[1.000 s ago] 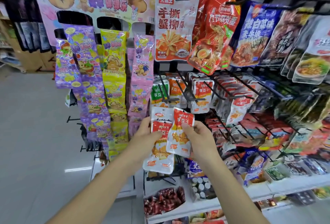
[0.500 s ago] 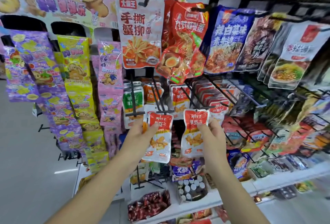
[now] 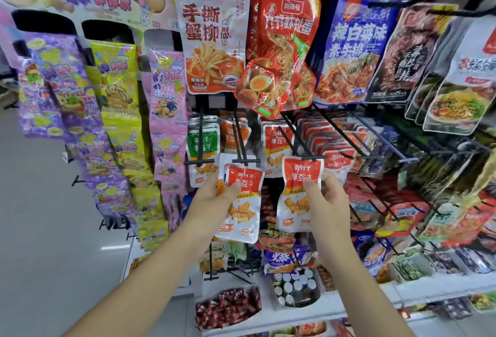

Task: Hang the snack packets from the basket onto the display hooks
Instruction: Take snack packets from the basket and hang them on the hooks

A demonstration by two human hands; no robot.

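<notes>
The left hand (image 3: 214, 197) pinches a red-and-white snack packet (image 3: 243, 202) between thumb and fingers, its top at the tip of a black hook (image 3: 243, 161). The right hand (image 3: 326, 199) pinches a second packet (image 3: 296, 191) the same way, its top touching the next hook (image 3: 312, 158) to the right.

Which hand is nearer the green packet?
Left. The left hand, gripping packets, sits just below the green packet, slightly to its right; the right hand is well off to its right, holding a red packet.
</notes>
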